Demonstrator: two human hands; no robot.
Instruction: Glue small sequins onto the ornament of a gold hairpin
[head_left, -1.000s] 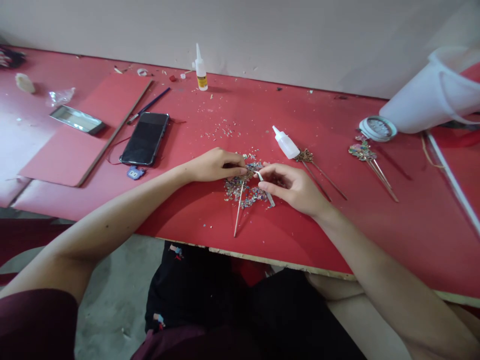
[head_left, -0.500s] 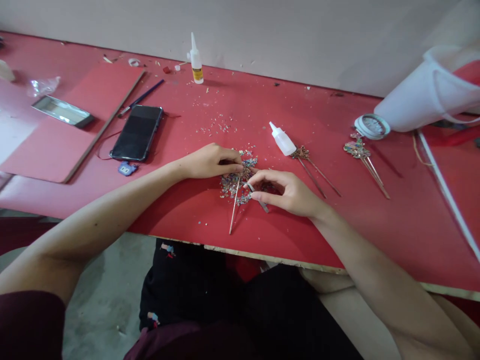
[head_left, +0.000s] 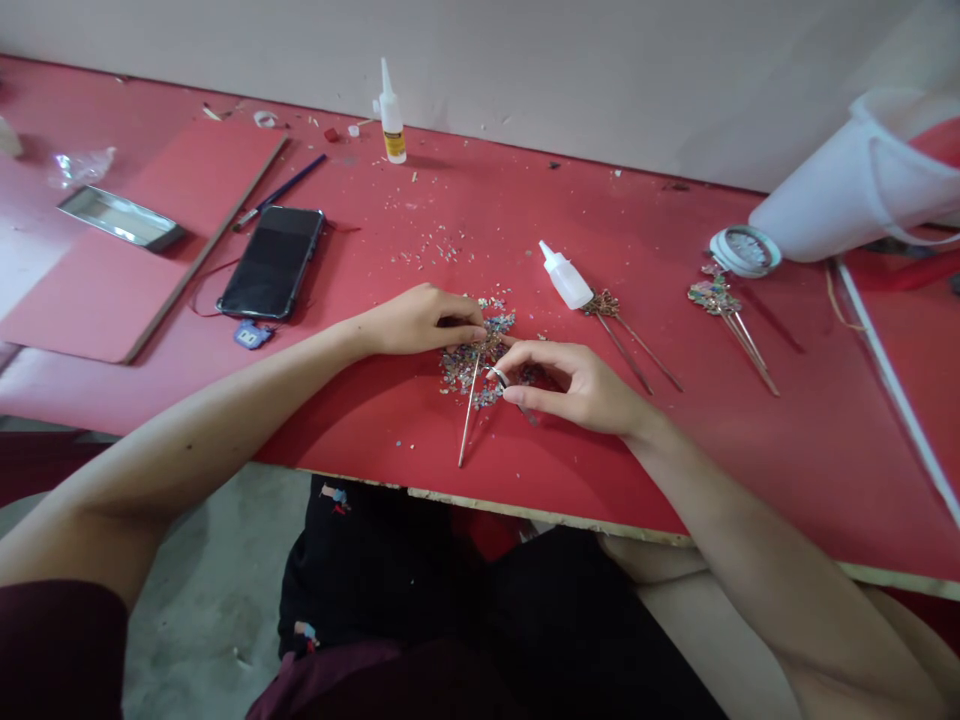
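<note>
My left hand (head_left: 420, 320) rests on the red table (head_left: 420, 450), fingers pinched on the ornate head of a hairpin (head_left: 470, 408) whose thin metal prong points toward me. A pile of small glittery chips (head_left: 480, 360) lies under and around that head. My right hand (head_left: 577, 385) is curled just to the right of the pile, thumb and forefinger closed on a pair of slim tweezers (head_left: 501, 377), tip down among the chips.
A small white glue bottle (head_left: 567, 278) lies by two finished hairpins (head_left: 626, 335); more decorated pins (head_left: 724, 310) and a round lidded tin (head_left: 744, 250) sit right. Upright glue bottle (head_left: 391, 112) at the back, phone (head_left: 273, 262), pen, red board (head_left: 142, 250), metal tray (head_left: 120, 217) left.
The tweezers in my right hand tipped lower into the chip pile. The view shifted slightly; my left hand kept its pinch on the hairpin.
</note>
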